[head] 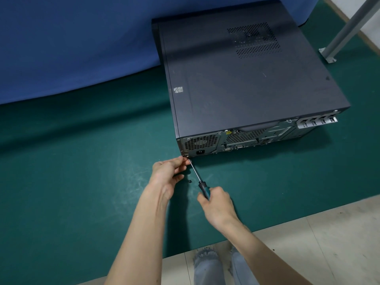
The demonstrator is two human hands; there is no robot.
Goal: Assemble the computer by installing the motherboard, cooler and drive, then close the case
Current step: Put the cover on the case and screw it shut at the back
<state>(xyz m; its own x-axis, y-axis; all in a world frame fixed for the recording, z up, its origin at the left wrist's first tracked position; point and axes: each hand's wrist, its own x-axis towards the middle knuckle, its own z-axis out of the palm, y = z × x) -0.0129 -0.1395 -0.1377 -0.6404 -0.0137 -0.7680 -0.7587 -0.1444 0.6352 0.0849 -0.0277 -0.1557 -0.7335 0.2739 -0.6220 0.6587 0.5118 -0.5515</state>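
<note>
Both forearms reach forward from the bottom of my view, bare, angling in toward each other. The left hand (169, 171) is the farther one, wrist bent slightly back, thumb and fingertips drawn together into a pinch. The right hand (219, 204) sits nearer to me and lower, its knuckles turned up.

The computer case (246, 79) lies flat on the green surface (82, 182) ahead and to the right of the hands. Its dark side panel is on and faces up, with a patch of vent holes (255, 40) near the far end. The rear panel (236, 140) faces me. The left fingertips (183, 160) are right at the lower left corner of that rear panel.

The right hand is wrapped around the handle of a screwdriver (196, 175). Its shaft slants up and left to that same corner. The left hand pinches around the tip end of the shaft. Whether a screw sits between those fingertips I cannot tell, as it is too small to make out. One small dark screw (190, 181) lies loose on the surface between the two hands, just beside the shaft.

A blue cloth (72, 48) covers the far left of the surface, and a grey metal post (347, 27) stands at the far right. Below the near edge I see pale floor (329, 243) and jeans (207, 268).
</note>
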